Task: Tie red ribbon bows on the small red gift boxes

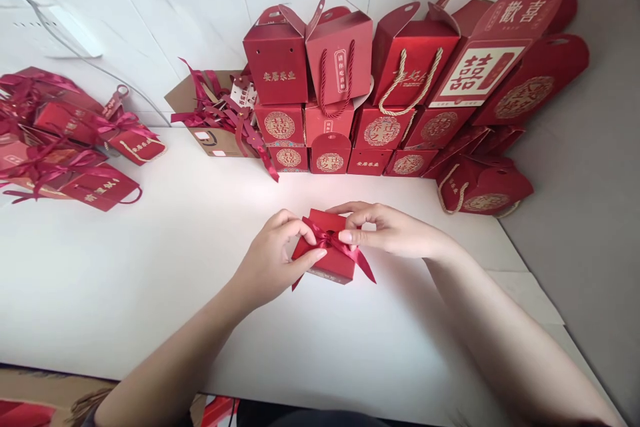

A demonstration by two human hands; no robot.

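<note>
A small red gift box [333, 269] sits on the white table in front of me, with a dark red ribbon [367, 267] tied in a bow across its top. My left hand [275, 253] comes from the left, thumb and fingers closed on the bow's left loop near the knot. From the right, my right hand [377, 230] pinches the right side of the bow between thumb and forefinger. Its other fingers reach behind the box. One ribbon tail hangs to the right, another shows below my left hand.
Stacked red gift boxes [370, 160] line the tiled wall. An open cardboard box [220, 143] holds ribbons and tags. Ribboned boxes [103, 183] are heaped at the left. A grey wall [585, 200] bounds the right side, and the white table [150, 280] lies beneath.
</note>
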